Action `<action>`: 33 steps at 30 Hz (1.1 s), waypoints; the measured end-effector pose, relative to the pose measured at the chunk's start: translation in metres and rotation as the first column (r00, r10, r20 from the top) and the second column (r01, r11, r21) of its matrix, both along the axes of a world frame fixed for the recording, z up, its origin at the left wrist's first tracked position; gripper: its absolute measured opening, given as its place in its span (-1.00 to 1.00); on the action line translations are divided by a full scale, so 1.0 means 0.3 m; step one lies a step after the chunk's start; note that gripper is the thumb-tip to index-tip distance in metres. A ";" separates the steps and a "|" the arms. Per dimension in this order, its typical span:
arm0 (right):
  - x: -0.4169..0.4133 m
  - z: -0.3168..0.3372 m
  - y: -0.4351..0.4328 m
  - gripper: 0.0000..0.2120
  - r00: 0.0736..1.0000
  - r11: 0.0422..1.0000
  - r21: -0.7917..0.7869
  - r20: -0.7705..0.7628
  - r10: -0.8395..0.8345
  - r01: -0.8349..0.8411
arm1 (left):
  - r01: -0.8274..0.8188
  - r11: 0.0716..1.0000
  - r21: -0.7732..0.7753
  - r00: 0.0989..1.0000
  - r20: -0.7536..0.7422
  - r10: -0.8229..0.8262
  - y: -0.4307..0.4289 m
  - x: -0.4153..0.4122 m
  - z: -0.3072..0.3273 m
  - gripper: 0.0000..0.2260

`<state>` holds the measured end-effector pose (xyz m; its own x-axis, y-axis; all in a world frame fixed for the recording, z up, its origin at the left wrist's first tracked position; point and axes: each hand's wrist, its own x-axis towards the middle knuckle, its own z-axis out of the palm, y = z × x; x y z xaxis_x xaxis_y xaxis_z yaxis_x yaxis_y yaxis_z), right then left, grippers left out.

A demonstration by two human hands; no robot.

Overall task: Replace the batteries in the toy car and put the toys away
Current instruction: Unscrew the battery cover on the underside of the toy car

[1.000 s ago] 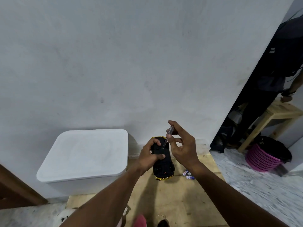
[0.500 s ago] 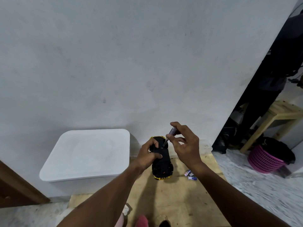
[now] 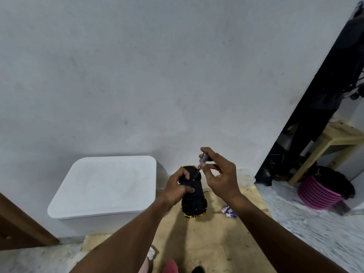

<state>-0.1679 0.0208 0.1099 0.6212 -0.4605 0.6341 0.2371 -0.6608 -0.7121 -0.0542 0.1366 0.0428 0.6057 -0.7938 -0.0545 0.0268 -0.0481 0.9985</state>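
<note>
Toy car (image 3: 194,196) held belly-up above the wooden floor board (image 3: 212,233), presumably so the battery-cover screw faces the tool. Left hand (image 3: 177,191) wrapped around the chassis, fingers (image 3: 186,188) clamped across the underside, thumb-side bracing just beside the screw point; likely a steadying grip against turning force. Right hand (image 3: 218,174) pinching a slim screwdriver (image 3: 200,166), fingers together on the clear handle, remaining fingers splayed loose; shaft tilted down, tip meeting the underside just beyond the left fingertips. Judged step: screw work on the cover; loosening or tightening not determinable. Car underside matte black plastic, elongated, yellow trim at both ends. Screwdriver handle translucent, thin, round in section. Batteries (image 3: 228,211), small glossy cylinders with blue-and-white wrap, lying loose on the board below the right wrist, near at hand for the swap. White lidded storage bin (image 3: 104,186), smooth, rounded corners, left of the left hand, probably for the toys.
</note>
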 end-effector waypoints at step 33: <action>0.018 0.004 0.023 -0.53 0.997 0.999 0.027 -0.076 -0.024 0.026 | -0.027 0.999 0.023 0.999 0.024 0.027 0.019 0.018 -0.011 -0.64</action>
<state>-0.1624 0.0275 0.1112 0.6547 -0.4933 0.5728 0.1656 -0.6457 -0.7454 -0.0487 0.1423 0.0395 0.6283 -0.7757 -0.0586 0.0051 -0.0712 0.9974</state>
